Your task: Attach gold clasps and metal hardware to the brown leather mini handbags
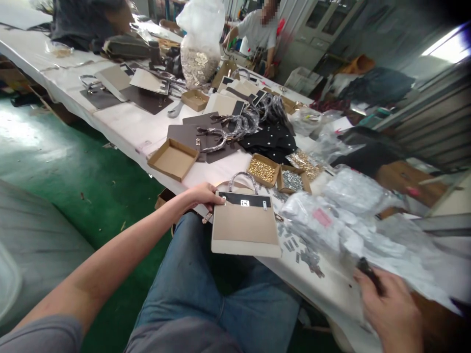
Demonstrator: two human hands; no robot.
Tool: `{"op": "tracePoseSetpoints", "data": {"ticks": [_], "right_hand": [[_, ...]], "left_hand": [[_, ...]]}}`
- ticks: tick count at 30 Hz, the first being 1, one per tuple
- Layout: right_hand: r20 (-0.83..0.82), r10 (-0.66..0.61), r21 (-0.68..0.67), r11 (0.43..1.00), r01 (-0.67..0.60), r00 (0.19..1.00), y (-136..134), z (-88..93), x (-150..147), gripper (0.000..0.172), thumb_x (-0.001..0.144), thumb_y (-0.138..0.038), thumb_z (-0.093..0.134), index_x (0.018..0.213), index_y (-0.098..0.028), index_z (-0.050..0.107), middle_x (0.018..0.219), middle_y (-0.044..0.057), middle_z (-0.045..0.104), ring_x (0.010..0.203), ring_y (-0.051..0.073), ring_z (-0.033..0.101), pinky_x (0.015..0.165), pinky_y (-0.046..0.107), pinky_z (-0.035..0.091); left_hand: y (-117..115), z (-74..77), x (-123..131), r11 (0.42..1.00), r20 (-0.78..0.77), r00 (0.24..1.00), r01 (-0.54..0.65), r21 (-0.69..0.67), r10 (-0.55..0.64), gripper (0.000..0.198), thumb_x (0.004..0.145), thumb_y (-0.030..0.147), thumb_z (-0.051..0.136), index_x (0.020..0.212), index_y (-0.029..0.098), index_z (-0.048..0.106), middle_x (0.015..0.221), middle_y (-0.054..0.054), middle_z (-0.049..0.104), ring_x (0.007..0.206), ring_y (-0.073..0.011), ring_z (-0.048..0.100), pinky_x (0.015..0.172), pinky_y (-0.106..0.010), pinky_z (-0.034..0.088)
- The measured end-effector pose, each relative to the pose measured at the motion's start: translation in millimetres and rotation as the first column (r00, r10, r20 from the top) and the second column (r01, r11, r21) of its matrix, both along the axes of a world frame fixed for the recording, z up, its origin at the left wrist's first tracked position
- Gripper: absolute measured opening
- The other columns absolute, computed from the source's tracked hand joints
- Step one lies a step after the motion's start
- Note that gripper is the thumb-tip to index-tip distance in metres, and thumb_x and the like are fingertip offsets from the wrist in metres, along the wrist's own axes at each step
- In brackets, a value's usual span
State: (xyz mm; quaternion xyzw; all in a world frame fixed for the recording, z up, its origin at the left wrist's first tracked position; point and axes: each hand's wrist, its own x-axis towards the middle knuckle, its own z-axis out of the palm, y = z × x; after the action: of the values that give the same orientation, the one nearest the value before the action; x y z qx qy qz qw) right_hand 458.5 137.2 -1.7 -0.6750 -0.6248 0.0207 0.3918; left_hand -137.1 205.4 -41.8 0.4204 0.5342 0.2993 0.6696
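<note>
left hand [204, 193]: closed on the upper left corner of the handbag [245, 228]; thumb side is laid against the black flap edge
right hand [392, 306]: curled round a dark slim tool [370, 274]; blurred, so the tool type cannot be told
handbag position: laid flat at the near edge of the table [125, 127]; the bottom edge is seen overhanging toward the lap; beige face up
handbag axis: the handle [243, 179] is pointed away from the person, bottom toward the person; the wide side is run roughly left to right
bearing from hands: handbag is touched by the left hand and lies well apart to the left of the right hand; left hand is the nearer one
between hands: loose metal clips [305, 255] are scattered on the table just right of the handbag
beyond handbag: tray of gold studs [262, 170] and tray of silver parts [292, 180] are set near the handle; empty cardboard box [172, 159] to the left; plastic bags [353, 206] to the right
far end: sack of hardware [200, 54] is stood upright; a co-worker [257, 32] is seated behind it
</note>
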Motion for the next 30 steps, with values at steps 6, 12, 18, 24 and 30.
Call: {"op": "tracePoseSetpoints", "data": {"ticks": [6,12,18,24,30], "right_hand": [[-0.673,0.175,0.058,0.981,-0.185,0.718,6.0,36.3,-94.8,0.079,0.058,-0.056,0.111,0.129,-0.035,0.082,0.082,0.009,0.066,0.06,0.024,0.055,0.061,0.05,0.04],[-0.686,0.497,0.247,0.846,-0.473,0.531,20.8,51.2,-242.8,0.05,0.097,-0.048,0.09,0.066,-0.023,0.061,0.057,-0.005,0.042,0.05,0.013,0.041,0.051,0.033,0.034],[-0.758,0.567,0.266,0.719,-0.643,0.321,38.1,49.1,-344.6,0.06,0.105,-0.051,0.083,0.064,-0.022,0.051,0.057,-0.008,0.037,0.048,0.009,0.037,0.047,0.028,0.033],[-0.709,0.579,0.264,0.747,-0.61,0.402,57.3,41.3,-413.1,0.063,0.109,-0.055,0.076,0.063,-0.023,0.049,0.058,-0.006,0.039,0.049,0.009,0.038,0.047,0.029,0.035],[-0.654,0.596,0.271,0.759,-0.591,0.466,61.8,25.0,-438.3,0.064,0.11,-0.058,0.074,0.061,-0.025,0.048,0.055,-0.006,0.04,0.047,0.01,0.04,0.046,0.03,0.036]], "left_hand": [[-1.3,1.7,-2.9,1.0,0.019,1.0,0.017,0.003,-0.017,0.044,0.063,0.041,0.106,0.081,0.013,0.078,0.084,-0.012,0.081,0.071,-0.0204,0.077,0.06,-0.027,0.064],[-0.4,4.9,-1.1,1.0,-0.023,1.0,-0.012,-0.015,0.011,0.035,0.062,0.031,0.102,0.072,0.014,0.073,0.076,-0.01,0.078,0.063,-0.0187,0.074,0.059,-0.028,0.064],[-0.7,0.1,3.7,0.998,-0.064,0.996,-0.059,0.007,0.06,0.028,0.063,0.025,0.095,0.068,0.015,0.069,0.07,-0.007,0.074,0.061,-0.0187,0.072,0.054,-0.026,0.061],[-7.2,-3.0,6.0,0.994,-0.057,0.995,-0.076,0.076,0.081,0.022,0.069,0.022,0.09,0.073,0.014,0.071,0.066,-0.005,0.071,0.052,-0.0149,0.066,0.049,-0.023,0.056],[-7.3,-4.4,6.3,0.993,-0.03,0.996,-0.084,0.078,0.087,0.017,0.07,0.016,0.088,0.071,0.014,0.072,0.065,-0.004,0.07,0.051,-0.0145,0.065,0.05,-0.024,0.057]]}}
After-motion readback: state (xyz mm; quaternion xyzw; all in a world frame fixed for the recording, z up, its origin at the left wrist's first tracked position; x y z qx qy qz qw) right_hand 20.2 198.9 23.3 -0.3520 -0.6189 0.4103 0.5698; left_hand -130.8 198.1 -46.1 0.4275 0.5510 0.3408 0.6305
